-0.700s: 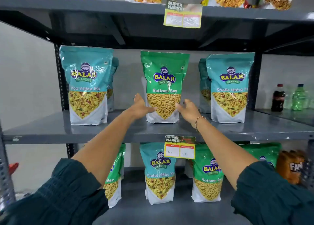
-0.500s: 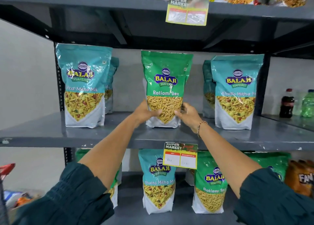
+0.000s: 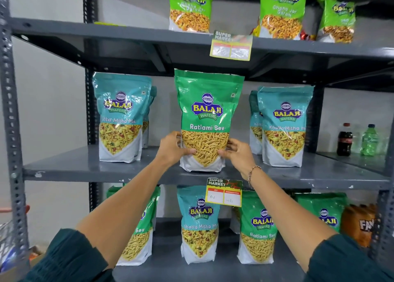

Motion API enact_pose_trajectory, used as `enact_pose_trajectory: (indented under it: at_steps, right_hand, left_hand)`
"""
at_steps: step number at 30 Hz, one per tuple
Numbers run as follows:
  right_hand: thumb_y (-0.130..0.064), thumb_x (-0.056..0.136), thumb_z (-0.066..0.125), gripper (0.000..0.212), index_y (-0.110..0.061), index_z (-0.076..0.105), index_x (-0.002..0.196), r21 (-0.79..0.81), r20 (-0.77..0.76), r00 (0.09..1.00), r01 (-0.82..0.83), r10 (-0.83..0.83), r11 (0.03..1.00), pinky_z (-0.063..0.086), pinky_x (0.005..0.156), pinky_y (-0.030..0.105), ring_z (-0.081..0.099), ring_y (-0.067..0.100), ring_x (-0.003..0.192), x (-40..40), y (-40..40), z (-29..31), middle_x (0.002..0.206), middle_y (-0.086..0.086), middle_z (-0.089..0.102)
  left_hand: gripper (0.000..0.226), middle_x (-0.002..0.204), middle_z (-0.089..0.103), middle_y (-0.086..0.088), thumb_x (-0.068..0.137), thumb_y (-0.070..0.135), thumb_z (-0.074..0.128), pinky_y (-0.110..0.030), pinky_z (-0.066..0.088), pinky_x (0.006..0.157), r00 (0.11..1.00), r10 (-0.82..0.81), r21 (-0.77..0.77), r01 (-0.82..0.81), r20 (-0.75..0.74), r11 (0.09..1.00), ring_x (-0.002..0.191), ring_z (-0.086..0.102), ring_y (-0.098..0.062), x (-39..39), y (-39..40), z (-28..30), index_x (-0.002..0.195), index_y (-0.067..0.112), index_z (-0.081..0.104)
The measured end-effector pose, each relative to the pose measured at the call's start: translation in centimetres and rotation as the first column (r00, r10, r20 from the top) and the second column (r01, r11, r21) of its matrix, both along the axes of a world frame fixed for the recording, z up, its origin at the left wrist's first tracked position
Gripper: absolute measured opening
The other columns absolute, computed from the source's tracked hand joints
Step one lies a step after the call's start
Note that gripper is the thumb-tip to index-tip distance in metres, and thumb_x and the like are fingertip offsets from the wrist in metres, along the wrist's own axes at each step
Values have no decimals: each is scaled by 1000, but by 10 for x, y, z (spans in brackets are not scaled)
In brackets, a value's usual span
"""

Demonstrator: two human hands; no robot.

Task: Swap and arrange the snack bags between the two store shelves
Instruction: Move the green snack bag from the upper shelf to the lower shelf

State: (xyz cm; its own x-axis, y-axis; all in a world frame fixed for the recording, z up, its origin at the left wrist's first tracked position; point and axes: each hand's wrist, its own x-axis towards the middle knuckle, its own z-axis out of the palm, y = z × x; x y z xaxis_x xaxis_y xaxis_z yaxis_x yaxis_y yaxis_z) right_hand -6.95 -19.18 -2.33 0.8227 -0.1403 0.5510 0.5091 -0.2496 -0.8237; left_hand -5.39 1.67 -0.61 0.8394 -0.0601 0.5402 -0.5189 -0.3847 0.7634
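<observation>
A green Ratlami Sev bag (image 3: pixel 207 111) stands upright at the middle of the grey middle shelf (image 3: pixel 68 166). My left hand (image 3: pixel 172 148) grips its lower left side and my right hand (image 3: pixel 236 151) grips its lower right side. Teal Khatta Mitha Mix bags stand on the same shelf at the left (image 3: pixel 120 119) and at the right (image 3: pixel 284 126), each with another bag behind. On the lower shelf stand a teal Khatta Mitha bag (image 3: pixel 199 224), a green Ratlami Sev bag (image 3: pixel 257 230) to its right, and another green one (image 3: pixel 138 239) partly hidden by my left arm.
The top shelf (image 3: pixel 128 33) carries green Ghana Jor Garam bags (image 3: pixel 189 11). Yellow price tags hang from the shelf edges (image 3: pixel 223 193). A cola bottle (image 3: pixel 343 140) and a green bottle (image 3: pixel 369 141) stand at the right. Orange drink bottles (image 3: pixel 360 224) sit at the lower right.
Both hands have closed on the lower sides of the green Ratlami Sev bag. The view has tilted up, bringing the top shelf's bags into sight.
</observation>
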Motion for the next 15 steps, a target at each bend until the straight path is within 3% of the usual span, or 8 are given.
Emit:
enact_pose_trajectory:
  at_steps: [3, 8, 10, 12, 15]
  right_hand:
    - [-1, 69, 74, 43, -12, 60, 108, -14, 31, 999, -15, 15, 1000, 51, 81, 25, 62, 11, 91, -33, 10, 9, 100, 1, 66]
    - [-2, 66, 76, 41, -14, 63, 103, -9, 56, 997, -52, 53, 999, 51, 61, 8, 65, 0, 82, -88, 25, 12, 91, -7, 69]
    - [-3, 63, 78, 35, -24, 67, 89, 9, 48, 998, -51, 50, 999, 50, 59, 7, 66, -5, 76, -109, 32, 2, 84, -15, 70]
    - [-2, 61, 80, 36, -29, 66, 79, 44, 31, 998, -57, 56, 997, 51, 60, 9, 66, -4, 75, -125, 40, -14, 81, -17, 71]
    - [-3, 58, 82, 36, -27, 68, 81, 69, 8, 997, -79, 79, 994, 52, 61, 10, 68, 2, 78, -145, 50, -47, 83, -13, 73]
  left_hand:
    - [70, 120, 64, -13, 59, 20, 84, -25, 43, 87, 999, -12, -23, 13, 35, 1000, 97, 55, -14, -33, 13, 5, 118, 5, 51]
    - [80, 125, 62, -11, 54, 32, 83, -27, 41, 87, 998, -32, -42, 34, 53, 999, 95, 53, -11, -88, 36, 2, 123, 9, 49]
    - [85, 125, 63, -9, 47, 39, 81, -30, 43, 90, 999, -33, -36, 34, 26, 999, 98, 56, -13, -106, 46, -8, 122, 12, 50]
    - [82, 118, 67, -7, 43, 44, 81, -34, 48, 94, 999, -53, -48, 53, 0, 997, 99, 62, -15, -122, 57, -25, 115, 17, 53]
    - [72, 100, 71, 7, 37, 50, 82, -41, 52, 94, 997, -67, -75, 64, -34, 995, 94, 67, -11, -142, 73, -59, 100, 28, 55]
